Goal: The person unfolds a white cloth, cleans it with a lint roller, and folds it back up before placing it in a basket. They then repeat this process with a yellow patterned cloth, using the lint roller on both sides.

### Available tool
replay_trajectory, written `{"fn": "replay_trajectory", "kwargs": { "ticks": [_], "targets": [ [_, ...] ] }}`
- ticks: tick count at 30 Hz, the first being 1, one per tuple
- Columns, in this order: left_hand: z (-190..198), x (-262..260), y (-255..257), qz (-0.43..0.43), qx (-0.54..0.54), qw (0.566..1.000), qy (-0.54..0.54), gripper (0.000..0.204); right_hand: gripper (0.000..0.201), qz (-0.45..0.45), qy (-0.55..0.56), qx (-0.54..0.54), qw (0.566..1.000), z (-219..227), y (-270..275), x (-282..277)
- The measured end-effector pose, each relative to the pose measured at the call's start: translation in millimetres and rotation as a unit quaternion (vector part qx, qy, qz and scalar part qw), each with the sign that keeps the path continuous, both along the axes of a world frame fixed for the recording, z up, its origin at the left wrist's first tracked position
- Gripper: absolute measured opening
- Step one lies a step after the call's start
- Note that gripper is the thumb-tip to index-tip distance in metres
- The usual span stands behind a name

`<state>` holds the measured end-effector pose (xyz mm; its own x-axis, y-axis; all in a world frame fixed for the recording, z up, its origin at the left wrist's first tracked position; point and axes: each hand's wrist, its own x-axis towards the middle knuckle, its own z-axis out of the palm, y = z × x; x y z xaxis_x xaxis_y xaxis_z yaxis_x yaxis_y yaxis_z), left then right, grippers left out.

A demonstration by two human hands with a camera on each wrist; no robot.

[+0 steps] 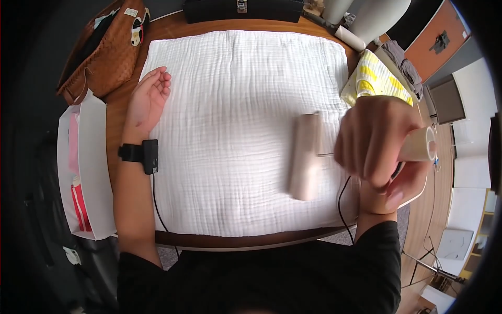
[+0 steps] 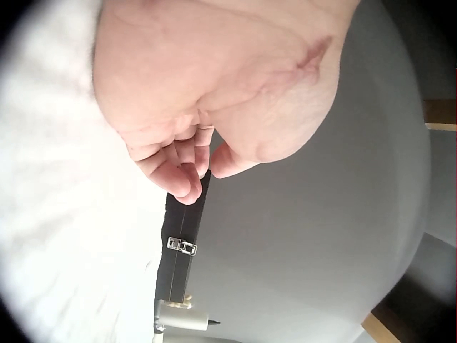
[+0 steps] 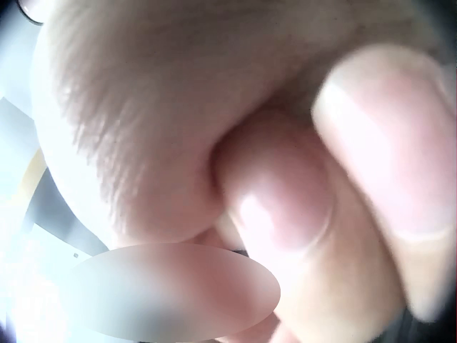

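1. We see the right hand (image 1: 375,142) raised over the right edge of the counter (image 1: 125,99), fingers curled round the pale handle (image 1: 418,145) of a lint roller; grip wrapped tight on it, back of hand toward the head cam.
2. Roller drum (image 1: 305,156) (beige, blurred) lies on the white cloth (image 1: 230,120), right of centre, long axis running roughly near-to-far. A thin metal rod joins drum to handle.
3. Left hand (image 1: 148,99) rests palm-up at the cloth's left edge, fingers loosely curled, holding nothing; grip relaxed. Wrist carries a black strap w/ cam unit (image 1: 148,155); cable runs back along the forearm.
4. Left wrist view: same slack fingers (image 2: 171,168) against the cloth, black case w/ metal clasp beyond.
5. Right wrist view: only close, blurred fingers (image 3: 278,200); handle can't be made out there.
6. Cloth covers most of the counter, lying flat, w/ fine creases.
7. Surroundings: brown woven bag (image 1: 104,49) at far left corner, white box (image 1: 86,167) w/ pink & red contents left of counter, yellow-striped cloth (image 1: 374,78) far right, black case (image 1: 243,9) at far edge.
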<state>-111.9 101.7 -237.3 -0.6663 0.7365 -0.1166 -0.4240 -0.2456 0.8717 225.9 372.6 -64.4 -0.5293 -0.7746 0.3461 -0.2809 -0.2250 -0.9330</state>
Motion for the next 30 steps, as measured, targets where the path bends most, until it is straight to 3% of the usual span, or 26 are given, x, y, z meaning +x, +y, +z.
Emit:
{"fn": "replay_trajectory", "kwargs": {
  "ticks": [4, 8, 10, 12, 14, 16, 20, 22, 27, 30],
  "targets": [
    [0.6, 0.5, -1.0, -0.001, -0.003, 1.0, 0.003, 0.024, 0.034, -0.027, 0.006, 0.022, 0.999, 9.4, 20.7, 17.7],
    [1.7, 1.9, 0.2, -0.001, -0.004, 1.0, 0.003, 0.024, 0.046, -0.085, 0.154, 0.045, 0.983, 21.5, 24.3, 12.4],
    [1.9, 1.3, 0.3, 0.0, -0.002, 1.0, 0.001, 0.024, 0.05, -0.179, 0.19, 0.027, 0.965, 20.8, 13.3, 9.3],
    [0.8, 1.0, 0.4, 0.0, 0.002, 1.0, -0.002, 0.024, 0.056, -0.317, 0.182, -0.023, 0.93, 4.9, -9.7, 4.6],
    [0.8, 1.1, 0.6, 0.002, -0.002, 1.0, -0.003, 0.024, 0.055, -0.394, 0.158, -0.036, 0.905, -9.3, -23.5, -3.8],
    [0.8, 1.5, 0.4, 0.002, -0.003, 1.0, -0.004, 0.024, 0.051, -0.383, 0.108, -0.001, 0.917, -17.6, -26.0, -9.1],
    [1.5, 2.2, -0.9, 0.0, -0.003, 1.0, -0.004, 0.024, 0.047, -0.172, 0.093, 0.033, 0.98, -13.7, -21.9, -15.9],
    [2.4, 3.0, -0.1, 0.002, -0.004, 1.0, -0.002, 0.023, 0.046, -0.118, 0.072, 0.018, 0.99, -6.8, -15.1, -9.7],
    [1.6, 2.1, -0.6, -0.001, -0.004, 1.0, 0.003, 0.022, 0.037, -0.104, -0.01, 0.01, 0.995, 5.3, 10.2, 11.4],
    [-1.4, 0.0, -0.1, 0.002, -0.002, 1.0, 0.002, 0.022, 0.04, -0.096, 0.018, 0.019, 0.995, 7.5, 21.0, 16.3]
  ]
}}
